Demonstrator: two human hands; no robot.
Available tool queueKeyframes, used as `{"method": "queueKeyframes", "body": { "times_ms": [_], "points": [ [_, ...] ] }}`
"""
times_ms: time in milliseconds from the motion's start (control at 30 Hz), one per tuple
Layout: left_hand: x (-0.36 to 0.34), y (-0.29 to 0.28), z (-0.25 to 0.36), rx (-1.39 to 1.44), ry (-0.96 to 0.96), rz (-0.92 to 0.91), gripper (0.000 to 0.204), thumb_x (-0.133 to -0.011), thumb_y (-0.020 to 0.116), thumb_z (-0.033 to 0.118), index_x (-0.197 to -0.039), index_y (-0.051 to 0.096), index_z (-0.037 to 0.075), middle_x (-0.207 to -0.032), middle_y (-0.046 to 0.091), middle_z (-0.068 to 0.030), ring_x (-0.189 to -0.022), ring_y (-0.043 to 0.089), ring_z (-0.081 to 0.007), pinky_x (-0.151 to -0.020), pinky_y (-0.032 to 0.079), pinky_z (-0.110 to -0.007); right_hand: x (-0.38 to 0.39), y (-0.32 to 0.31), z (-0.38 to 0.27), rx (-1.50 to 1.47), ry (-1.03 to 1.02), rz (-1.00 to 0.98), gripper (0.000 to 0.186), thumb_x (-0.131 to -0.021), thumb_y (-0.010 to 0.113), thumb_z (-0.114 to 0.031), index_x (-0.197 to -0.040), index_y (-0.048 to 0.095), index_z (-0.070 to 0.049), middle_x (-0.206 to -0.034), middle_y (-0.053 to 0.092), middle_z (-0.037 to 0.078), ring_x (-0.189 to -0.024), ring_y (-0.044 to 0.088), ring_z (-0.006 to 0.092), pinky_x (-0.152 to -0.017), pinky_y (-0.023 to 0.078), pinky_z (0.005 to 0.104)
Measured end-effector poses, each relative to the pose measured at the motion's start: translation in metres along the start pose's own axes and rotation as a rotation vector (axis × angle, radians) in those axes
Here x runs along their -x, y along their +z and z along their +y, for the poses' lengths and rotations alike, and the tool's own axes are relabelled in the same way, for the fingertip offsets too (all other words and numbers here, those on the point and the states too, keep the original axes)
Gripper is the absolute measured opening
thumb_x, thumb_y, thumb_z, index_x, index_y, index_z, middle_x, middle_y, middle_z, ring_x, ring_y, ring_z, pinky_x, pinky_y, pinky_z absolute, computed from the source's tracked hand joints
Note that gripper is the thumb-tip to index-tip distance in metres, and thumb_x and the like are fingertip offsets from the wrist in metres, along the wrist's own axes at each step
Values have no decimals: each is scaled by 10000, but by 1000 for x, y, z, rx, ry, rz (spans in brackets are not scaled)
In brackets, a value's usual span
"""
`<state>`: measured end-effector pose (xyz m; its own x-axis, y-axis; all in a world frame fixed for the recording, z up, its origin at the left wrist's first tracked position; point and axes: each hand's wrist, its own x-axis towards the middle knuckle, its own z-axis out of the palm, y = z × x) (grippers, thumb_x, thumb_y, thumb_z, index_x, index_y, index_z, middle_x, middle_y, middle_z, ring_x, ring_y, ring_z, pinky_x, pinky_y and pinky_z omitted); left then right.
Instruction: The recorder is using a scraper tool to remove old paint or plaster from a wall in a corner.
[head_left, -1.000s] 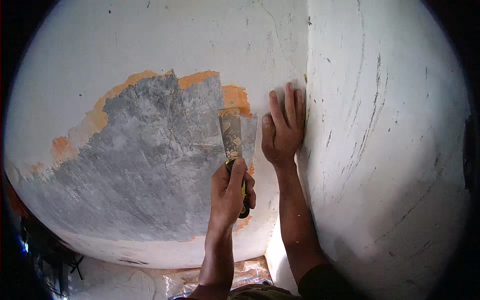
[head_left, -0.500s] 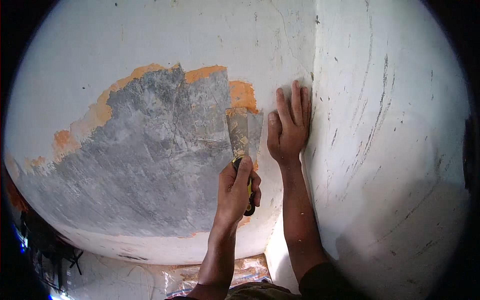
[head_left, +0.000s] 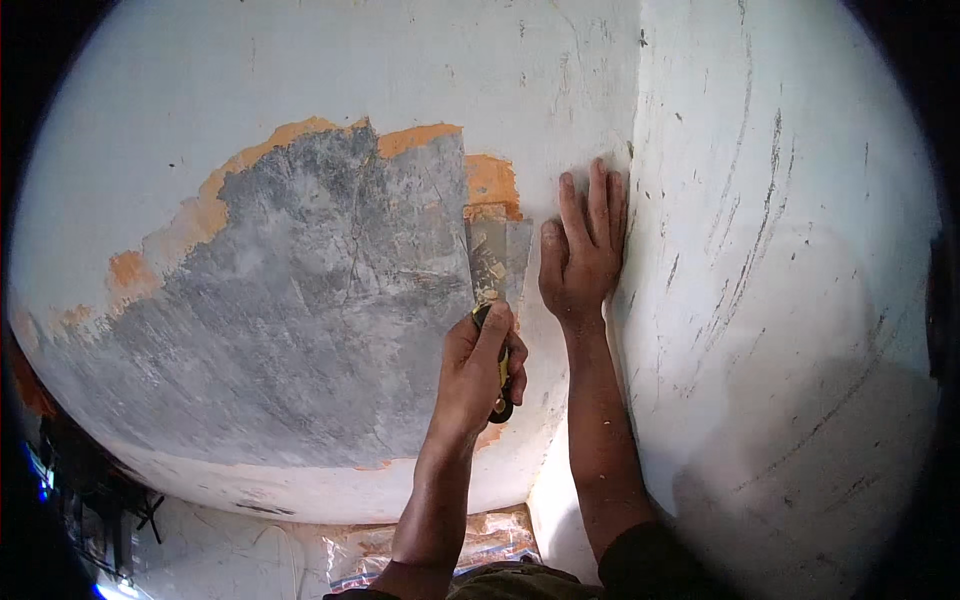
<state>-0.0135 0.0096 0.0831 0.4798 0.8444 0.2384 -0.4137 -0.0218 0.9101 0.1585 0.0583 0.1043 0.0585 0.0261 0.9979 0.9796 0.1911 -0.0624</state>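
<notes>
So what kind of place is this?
Probably a room being redone: a scraper in the left hand strips paint off a wall, baring grey plaster near the corner.

A single head-worn fisheye view looks straight at an inside corner of a room from very close range, the walls filling almost the whole round picture. The corner seam (head_left: 636, 150) runs up toward one o'clock. The left wall (head_left: 300, 60), with its scraped grey patch (head_left: 320, 300), spans nine to twelve o'clock; the right wall (head_left: 800, 300) fills two to five o'clock. Both forearms enter from six o'clock. Straight edges bow outward near the black rim. A strip of floor (head_left: 250, 555) shows at seven o'clock.
</notes>
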Motion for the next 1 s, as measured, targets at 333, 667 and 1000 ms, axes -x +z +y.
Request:
{"method": "queueKeyframes", "body": {
  "times_ms": [333, 667, 1000],
  "points": [
    [8, -1, 0, 119, -90, -54, 323, -1030, 419, 349, -896, 486, 63, -573, 440, -12, -369, 437, -103, -342, 347, -240, 0, 0, 1, 9, -21, 14, 441, -903, 486, -199, -1319, 563, -77, -1495, 367, 173, -1395, 285, 414, -1146, 200, 529],
    [6, 0, -3, 35, -45, -62, 310, -1028, 426, 353, -889, 474, 80, -576, 437, -7, -374, 435, -98, -343, 348, -245, 1, -1, 2, -6, -11, -4, 450, -891, 488, -165, -1326, 554, -72, -1495, 362, 181, -1401, 267, 420, -1146, 199, 532],
    [-6, 5, -2, -23, -35, -27, 304, -1016, 456, 344, -881, 494, 74, -567, 458, -5, -363, 442, -97, -337, 364, -238, 1, 0, 3, 4, -7, -2, 449, -888, 490, -174, -1321, 563, -78, -1497, 360, 180, -1402, 278, 404, -1142, 210, 532]
  ]
}}
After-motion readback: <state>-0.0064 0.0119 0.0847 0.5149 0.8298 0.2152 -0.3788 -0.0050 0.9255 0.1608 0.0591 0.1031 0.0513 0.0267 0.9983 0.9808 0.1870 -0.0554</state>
